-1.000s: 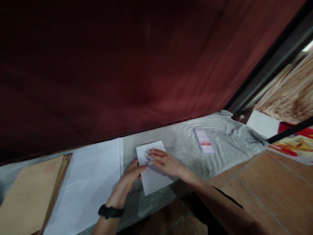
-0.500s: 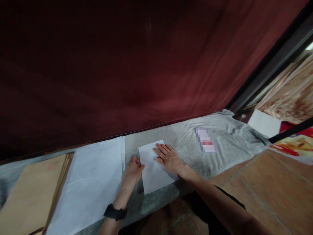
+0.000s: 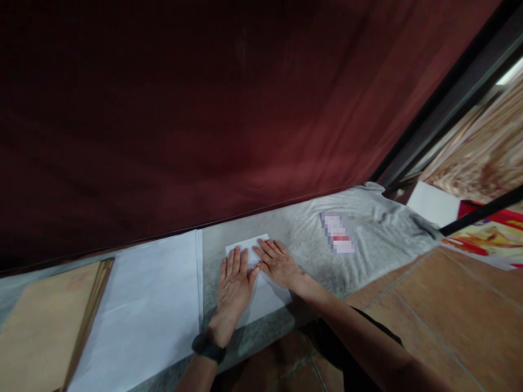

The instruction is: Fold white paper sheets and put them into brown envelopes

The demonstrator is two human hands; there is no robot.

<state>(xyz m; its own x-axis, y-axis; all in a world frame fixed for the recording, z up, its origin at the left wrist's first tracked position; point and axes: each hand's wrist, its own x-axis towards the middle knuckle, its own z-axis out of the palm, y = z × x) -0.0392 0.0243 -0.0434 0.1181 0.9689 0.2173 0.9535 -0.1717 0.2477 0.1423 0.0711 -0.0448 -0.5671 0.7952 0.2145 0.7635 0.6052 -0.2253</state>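
A small white sheet of paper (image 3: 267, 294) lies on a grey stone ledge (image 3: 253, 332) in front of a dark red curtain. My left hand (image 3: 232, 283) lies flat on the sheet's left half, fingers stretched out and together, a black watch on its wrist. My right hand (image 3: 280, 264) rests flat on the sheet's right half, fingers spread toward the top edge. Both palms press down on the paper and neither hand holds anything.
A stack of large white sheets (image 3: 151, 310) lies to the left, and brown cardboard sheets (image 3: 41, 326) lie further left. A grey T-shirt (image 3: 368, 234) is spread on the ledge to the right. The floor (image 3: 441, 316) is brown tile. A dark metal frame (image 3: 433, 120) stands at right.
My left hand has moved from the sheet's left edge onto the paper and flattened out. My right hand has stayed flat on the sheet.
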